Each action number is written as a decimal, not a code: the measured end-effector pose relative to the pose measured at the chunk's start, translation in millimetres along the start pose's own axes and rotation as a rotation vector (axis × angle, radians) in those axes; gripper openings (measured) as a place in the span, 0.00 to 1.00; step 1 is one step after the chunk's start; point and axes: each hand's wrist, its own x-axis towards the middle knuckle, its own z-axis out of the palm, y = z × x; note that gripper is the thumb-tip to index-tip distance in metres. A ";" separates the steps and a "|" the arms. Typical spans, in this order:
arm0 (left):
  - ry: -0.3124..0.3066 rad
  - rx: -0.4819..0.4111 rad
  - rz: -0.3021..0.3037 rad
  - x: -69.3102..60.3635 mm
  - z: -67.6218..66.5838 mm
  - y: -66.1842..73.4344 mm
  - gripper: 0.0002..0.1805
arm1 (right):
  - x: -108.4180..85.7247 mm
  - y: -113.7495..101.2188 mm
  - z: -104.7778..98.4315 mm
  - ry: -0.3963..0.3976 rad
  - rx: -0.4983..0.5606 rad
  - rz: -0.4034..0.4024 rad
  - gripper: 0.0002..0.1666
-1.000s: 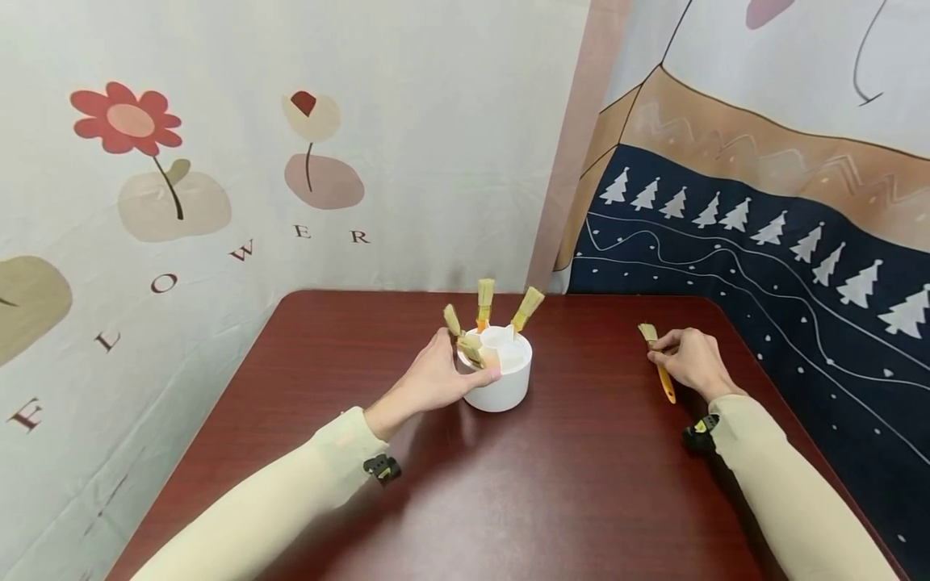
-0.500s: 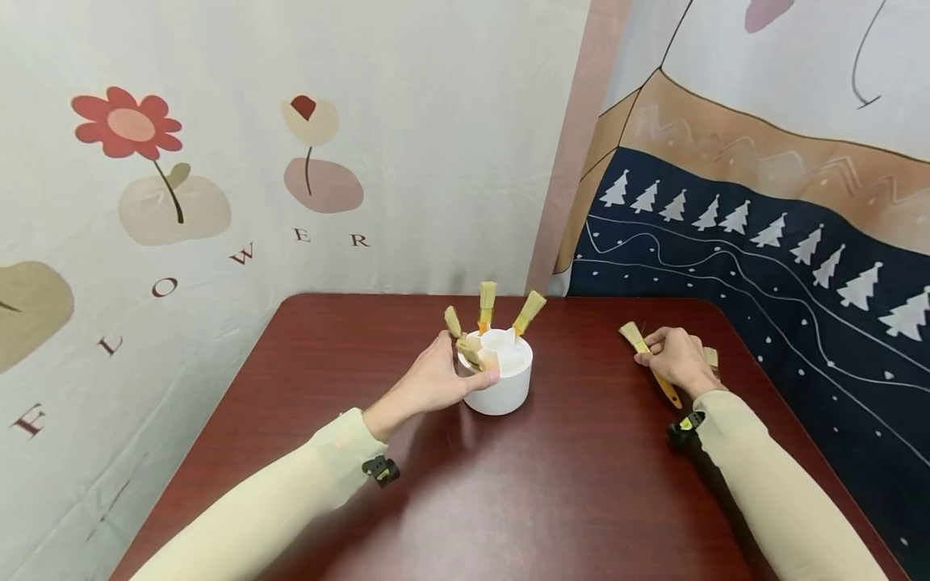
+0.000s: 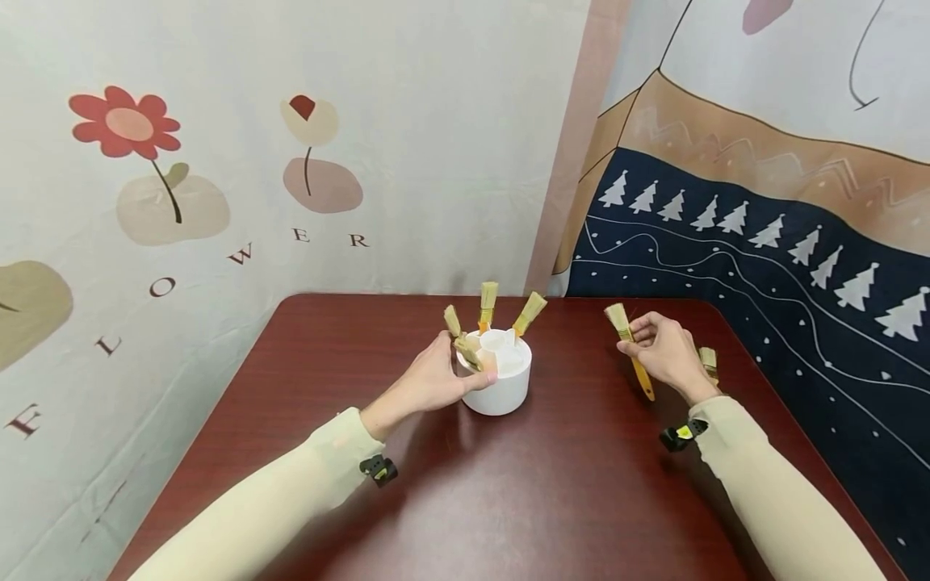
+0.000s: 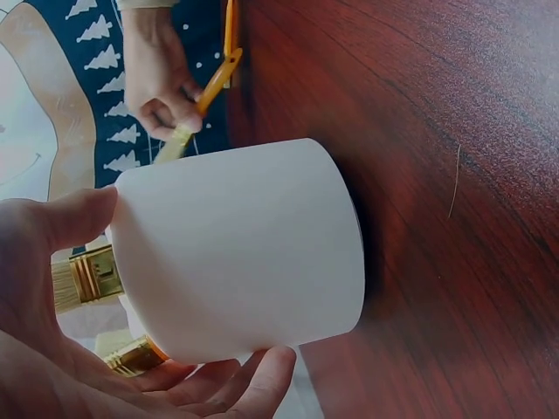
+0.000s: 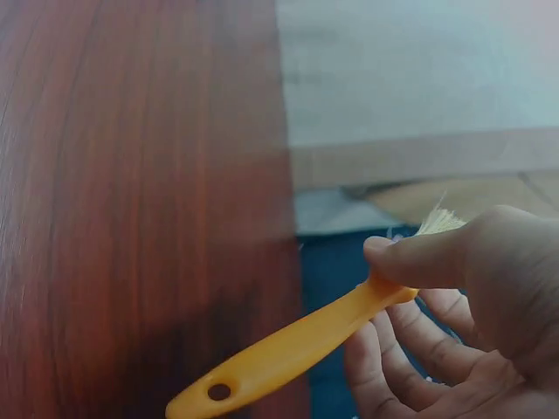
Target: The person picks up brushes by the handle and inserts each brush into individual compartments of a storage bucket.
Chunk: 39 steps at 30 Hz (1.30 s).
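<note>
My left hand [image 3: 429, 379] grips a white round holder [image 3: 508, 394] standing on the table, thumb on the near side. Several paintbrushes [image 3: 488, 300] stand in the holder, bristles up; a fanned brush [image 3: 530, 313] leans to the right. Off to the right, my right hand [image 3: 667, 353] pinches another paintbrush [image 3: 641, 378] near its ferrule, between thumb and fingers. That brush is tilted, bristles up and to the left. In the right wrist view its yellow handle [image 5: 279, 353], with a hole near the end, points down and left. Fingers partly hide its bristles there.
One more paintbrush [image 3: 709, 363] shows behind my right wrist, its handle mostly hidden. A dark red table [image 3: 567, 492] spreads under both hands. Printed cloths hang along its back and right edges, one pale with flowers [image 3: 436, 145], one navy with trees [image 3: 654, 250].
My right hand has shifted left with the paintbrush, lifting it. The other brush behind the wrist has come into sight. My left hand has stayed on the holder.
</note>
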 end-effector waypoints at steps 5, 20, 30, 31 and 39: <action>-0.011 -0.002 0.014 0.7 -1.5 -2.9 0.47 | -7.3 -20.0 0.8 0.035 0.033 -0.058 0.25; -0.056 -0.009 -0.005 4.5 -5.8 -4.8 0.43 | -30.8 -83.4 2.3 0.023 0.188 -0.189 0.20; -0.068 -0.032 -0.040 2.3 -5.9 -8.1 0.43 | -42.8 -130.9 14.3 0.006 0.386 -0.349 0.15; -0.065 -0.032 -0.041 2.0 -6.0 -8.2 0.43 | -43.4 -135.3 16.0 0.006 0.412 -0.367 0.16; -0.048 -0.028 -0.032 -0.5 -5.5 -7.3 0.42 | -47.2 -161.1 28.7 0.011 0.555 -0.459 0.18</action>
